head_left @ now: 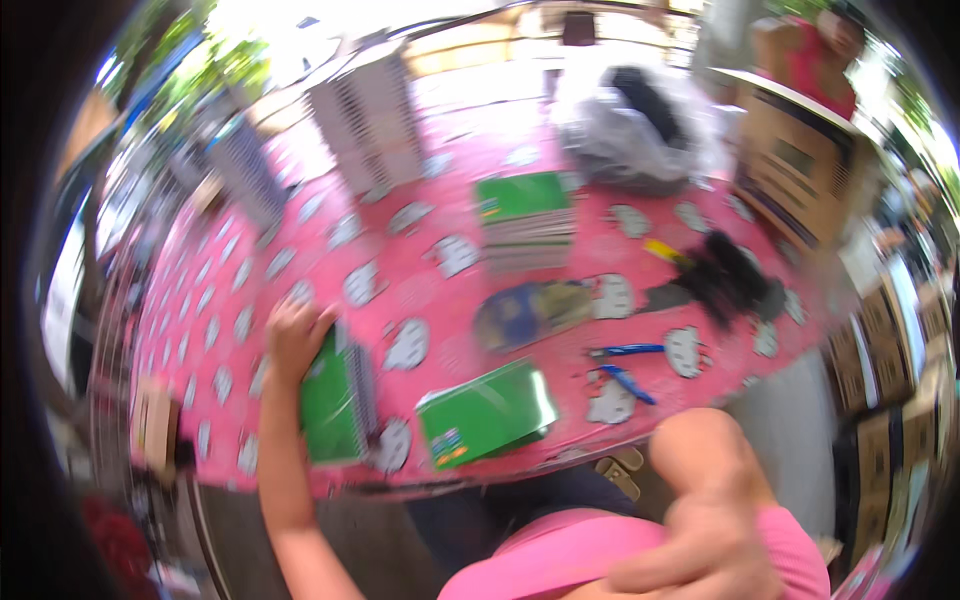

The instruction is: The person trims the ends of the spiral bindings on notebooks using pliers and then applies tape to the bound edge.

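My left hand (pixel 300 335) is at the far end of a green spiral notebook (pixel 333 405), its fingers bent over the edge. That notebook lies at the left of the table's near side, with its coil facing right. My right hand (pixel 695 545) is raised close to my pink shirt at the lower edge. Motion smears its fingers, and I see nothing clear in it. Between the arms lies a loose green cover or thin notebook (pixel 488 412), slightly fanned. Blue-handled pliers (pixel 628 370) lie to its right, handles spread.
A stack of green-topped notebooks (pixel 525 225) stands mid-table. Taller notebook stacks (pixel 370 125) rise behind. A blue and tan bundle (pixel 530 315), a black brush-like thing (pixel 725 280), a plastic bag (pixel 640 135) and a cardboard box (pixel 800 160) share the pink tablecloth (pixel 420 270). Another person (pixel 808 70) is behind the box.
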`<state>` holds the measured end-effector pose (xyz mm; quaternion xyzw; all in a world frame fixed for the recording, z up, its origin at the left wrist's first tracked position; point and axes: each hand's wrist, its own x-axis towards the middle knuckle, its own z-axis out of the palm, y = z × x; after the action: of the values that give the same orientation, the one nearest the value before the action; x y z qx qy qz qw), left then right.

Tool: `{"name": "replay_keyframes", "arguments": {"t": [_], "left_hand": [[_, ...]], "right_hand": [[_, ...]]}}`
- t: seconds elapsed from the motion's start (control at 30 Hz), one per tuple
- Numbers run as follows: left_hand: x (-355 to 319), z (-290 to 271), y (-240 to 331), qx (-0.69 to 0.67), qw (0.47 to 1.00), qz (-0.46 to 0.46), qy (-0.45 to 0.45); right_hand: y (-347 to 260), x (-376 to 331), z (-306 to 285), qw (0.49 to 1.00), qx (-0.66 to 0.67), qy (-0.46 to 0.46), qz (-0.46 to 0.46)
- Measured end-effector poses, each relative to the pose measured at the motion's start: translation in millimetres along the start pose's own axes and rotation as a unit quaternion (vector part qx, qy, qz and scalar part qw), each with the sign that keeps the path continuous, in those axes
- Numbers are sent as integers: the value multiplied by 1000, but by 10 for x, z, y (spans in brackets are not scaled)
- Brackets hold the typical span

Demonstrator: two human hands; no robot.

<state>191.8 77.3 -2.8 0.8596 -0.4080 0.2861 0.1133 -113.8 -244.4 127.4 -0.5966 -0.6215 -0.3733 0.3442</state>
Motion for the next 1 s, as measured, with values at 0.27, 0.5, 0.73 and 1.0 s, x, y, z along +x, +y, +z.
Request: {"name": "replay_keyframes", "arguments": {"t": [0.27, 0.5, 0.73, 1.0], "left_hand": [[-159, -143, -42, 4, 1000, -28, -6], [-191, -103, -40, -22, 997, -72, -22], [-201, -301, -73, -273, 932, -214, 109], [-1058, -462, 474, -423, 755, -419, 274]], "right_hand": [[1661, -35, 1203, 838, 6, -224, 498], [2098, -143, 1970, 695, 131, -198, 679], [2304, -109, 1602, 716, 267, -25, 645], [2610, -593, 2056, 846, -10, -120, 520]]}}
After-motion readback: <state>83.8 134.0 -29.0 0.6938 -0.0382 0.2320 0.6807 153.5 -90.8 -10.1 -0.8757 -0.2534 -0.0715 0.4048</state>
